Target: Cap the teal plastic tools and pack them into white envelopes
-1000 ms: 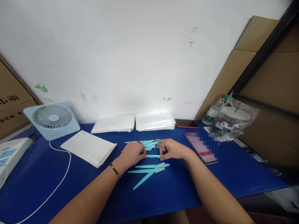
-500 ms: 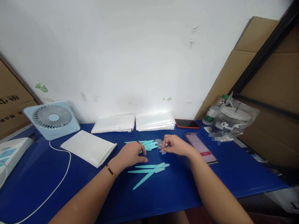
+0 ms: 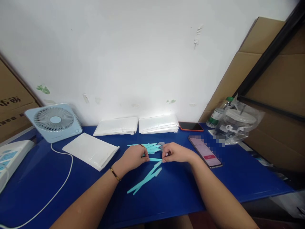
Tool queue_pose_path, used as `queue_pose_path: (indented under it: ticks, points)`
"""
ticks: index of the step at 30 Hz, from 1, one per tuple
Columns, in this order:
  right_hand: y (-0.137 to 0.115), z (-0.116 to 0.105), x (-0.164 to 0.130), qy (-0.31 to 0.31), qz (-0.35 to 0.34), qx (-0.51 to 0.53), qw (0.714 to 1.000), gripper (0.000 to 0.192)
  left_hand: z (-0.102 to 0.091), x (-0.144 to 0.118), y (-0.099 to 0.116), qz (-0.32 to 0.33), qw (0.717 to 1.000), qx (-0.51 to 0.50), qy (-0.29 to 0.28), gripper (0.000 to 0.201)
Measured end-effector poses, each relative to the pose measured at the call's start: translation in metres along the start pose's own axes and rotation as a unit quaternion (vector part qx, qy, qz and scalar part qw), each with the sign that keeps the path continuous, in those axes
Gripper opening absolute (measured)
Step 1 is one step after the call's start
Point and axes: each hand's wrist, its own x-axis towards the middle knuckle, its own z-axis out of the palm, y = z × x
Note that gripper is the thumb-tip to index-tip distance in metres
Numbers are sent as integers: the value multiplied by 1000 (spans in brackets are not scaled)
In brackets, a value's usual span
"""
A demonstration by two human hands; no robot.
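Observation:
Between my hands a turquoise eyebrow razor point(image 3: 155, 159) lies crosswise. My left hand point(image 3: 135, 156) pinches its left part between thumb and fingers. At its right end, the fingertips of my right hand point(image 3: 175, 152) are closed on it; they hide the tip, and I cannot tell whether a cap is there. Behind my hands is a pile of turquoise razors point(image 3: 153, 148), with a few small clear caps point(image 3: 161, 143) at its right, partly covered by my right hand. Closer to me, two razors point(image 3: 145, 180) lie crossed on the blue table point(image 3: 181, 194).
Two stacks of white packets point(image 3: 116, 126) point(image 3: 158, 124) stand along the wall, and a single packet point(image 3: 90, 151) lies left. A fan point(image 3: 54, 122) with its cable is farther left. On the right are two phones point(image 3: 206, 152) point(image 3: 190, 126), a bottle point(image 3: 215, 117) and a bagged cup point(image 3: 238, 122).
My right hand has come from the clear caps toward me, to the end of a razor. My left hand now grips that razor. The razors in front have shifted left and toward me.

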Motion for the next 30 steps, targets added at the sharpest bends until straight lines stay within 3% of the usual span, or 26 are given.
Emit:
queue_pose_path:
  ticks: [8, 16, 19, 23, 27, 30]
  points:
    - [2, -4, 0, 77, 24, -19, 997, 20, -4, 3, -7, -6, 998, 25, 59, 17]
    - [14, -13, -7, 131, 68, -19, 989, 19, -16, -4, -11, -54, 996, 25, 59, 28]
    - [6, -9, -5, 109, 38, -11, 993, 18, -12, -9, 0, -30, 1000, 9, -2, 36]
    - [-8, 1, 1, 48, -2, -12, 999, 19, -1, -11, 17, -13, 996, -8, -88, 23]
    - [-12, 8, 6, -5, -27, -42, 999, 22, 3, -8, 23, -17, 999, 2, -46, 16]
    - [-8, 10, 7, 3, -24, -67, 997, 20, 2, -8, 23, -27, 999, 17, -21, 19]
